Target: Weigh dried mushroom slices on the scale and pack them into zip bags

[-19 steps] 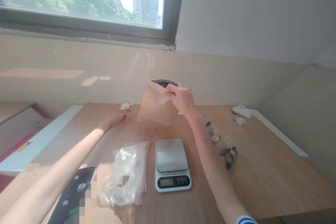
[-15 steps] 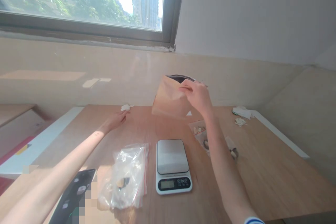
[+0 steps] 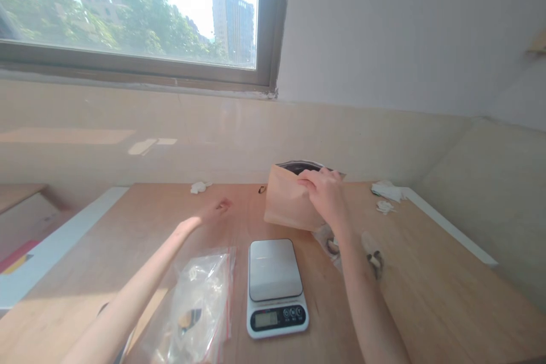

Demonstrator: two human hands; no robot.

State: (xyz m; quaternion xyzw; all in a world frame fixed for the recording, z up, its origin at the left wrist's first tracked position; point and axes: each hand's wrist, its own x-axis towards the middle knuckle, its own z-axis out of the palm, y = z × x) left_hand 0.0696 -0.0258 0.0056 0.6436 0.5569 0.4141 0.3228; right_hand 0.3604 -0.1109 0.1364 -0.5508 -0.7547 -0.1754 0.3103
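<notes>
My right hand [image 3: 326, 190] grips the upper edge of a brown kraft paper bag [image 3: 290, 199]. The bag is tilted, its mouth open at the top with a dark lining inside. It is low over the back of the table; I cannot tell if it touches. My left hand [image 3: 216, 209] is over the table left of the bag, its fingers smeared by motion, so anything in them is unclear. Behind that hand lie white scraps [image 3: 199, 187]. A white kitchen scale [image 3: 276, 270] with a steel plate and lit display stands in front, nothing on its plate.
Clear zip bags [image 3: 198, 307] lie left of the scale, a small dark-and-tan piece showing through. Right of it are small bags with dark-and-pale pieces [image 3: 375, 261], partly behind my right arm. White scraps [image 3: 386, 207] and a crumpled white wrapper [image 3: 388, 190] are at back right.
The paper bag has come down toward the table in my right hand. My left hand has moved right, away from the white scraps. A small dark piece now shows left of the bag.
</notes>
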